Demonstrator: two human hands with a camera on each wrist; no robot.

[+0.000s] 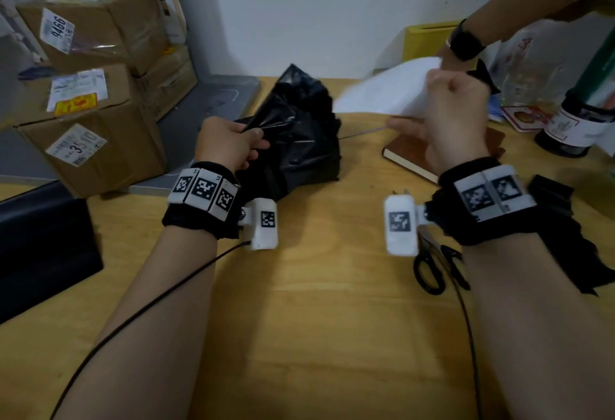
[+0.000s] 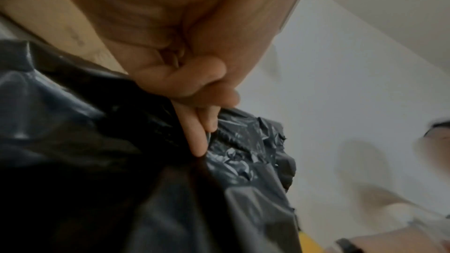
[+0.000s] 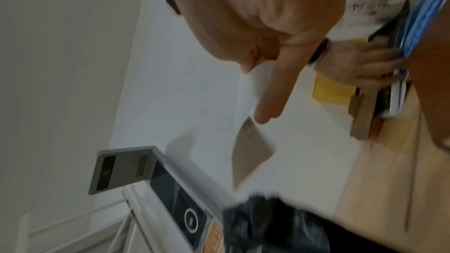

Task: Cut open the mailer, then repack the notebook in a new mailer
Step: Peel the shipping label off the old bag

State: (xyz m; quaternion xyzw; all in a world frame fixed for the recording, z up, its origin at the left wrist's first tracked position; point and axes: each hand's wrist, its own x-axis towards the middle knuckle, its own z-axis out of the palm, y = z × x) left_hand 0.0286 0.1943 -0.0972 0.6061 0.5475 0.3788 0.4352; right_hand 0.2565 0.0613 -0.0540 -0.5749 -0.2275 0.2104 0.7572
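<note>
While we work from our own edge of the surface [image 1: 299, 336] outward, the scissors [image 1: 436, 270] come first, lying flat by our right forearm and no longer needed. Beyond them our left hand [image 1: 226, 146] has its grip curled round a fold of the crumpled black mailer [image 1: 299, 140], thumb and fingers [image 2: 197, 136] pinching the plastic; we judge this to be the old, cut-open one. Our right hand [image 1: 456, 113] is raised, its grip closed on the near edge of a white mailer [image 1: 382, 90], with one finger [image 3: 270, 101] left straight in the wrist view. A second person's hand [image 1: 466, 43], wearing a dark wristband, reaches in from the far right toward that white mailer's far end; whether it holds it, we cannot tell. The brown notebook [image 1: 419, 156] lies closed on the surface just under our right hand, out of any bag.

We judge the step to be readying the new mailer. To do it well we should drop the black plastic aside, find the white mailer's open mouth, hold it wide with both hands, then slide the notebook in spine first and flat, so no corner snags the thin film.
</note>
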